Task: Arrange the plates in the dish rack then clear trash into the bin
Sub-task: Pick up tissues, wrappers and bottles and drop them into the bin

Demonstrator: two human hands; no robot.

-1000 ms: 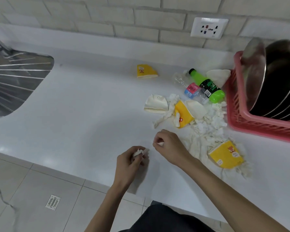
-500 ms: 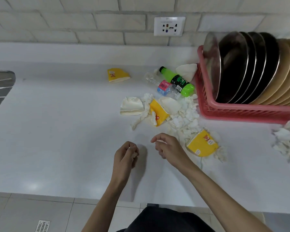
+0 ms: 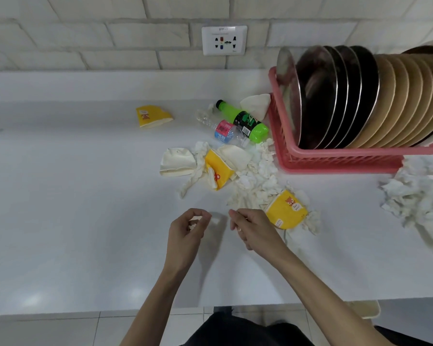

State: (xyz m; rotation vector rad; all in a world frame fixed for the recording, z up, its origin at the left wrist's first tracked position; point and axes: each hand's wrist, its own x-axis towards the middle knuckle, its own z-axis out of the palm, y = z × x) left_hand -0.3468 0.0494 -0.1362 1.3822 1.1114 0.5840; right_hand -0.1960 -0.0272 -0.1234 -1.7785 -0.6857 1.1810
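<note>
The pink dish rack [image 3: 335, 157] stands at the right on the white counter, filled with upright steel plates [image 3: 320, 96] and tan plates [image 3: 400, 101]. Left of it lies the trash: a tissue pile [image 3: 258, 176], crushed yellow paper cups [image 3: 285, 211] [image 3: 219, 171] [image 3: 153, 116], a flattened white cup [image 3: 176, 162], a green bottle [image 3: 248, 121] and a crushed clear bottle [image 3: 223, 131]. My left hand [image 3: 188, 228] grips a small wad of tissue just above the counter. My right hand [image 3: 250, 227] is close beside it, its fingers curled and pinching a tiny white scrap.
More crumpled tissue [image 3: 415, 193] lies right of the rack's front. Another white cup [image 3: 256, 104] leans against the rack's left wall. A wall socket [image 3: 224, 39] is on the brick wall. A cream container's rim [image 3: 368, 310] shows below the counter's front edge.
The view has swung right, so the sink has left the frame and the whole rack shows. Both hands stay close together near the yellow cup, the left still holding its tissue wad.
</note>
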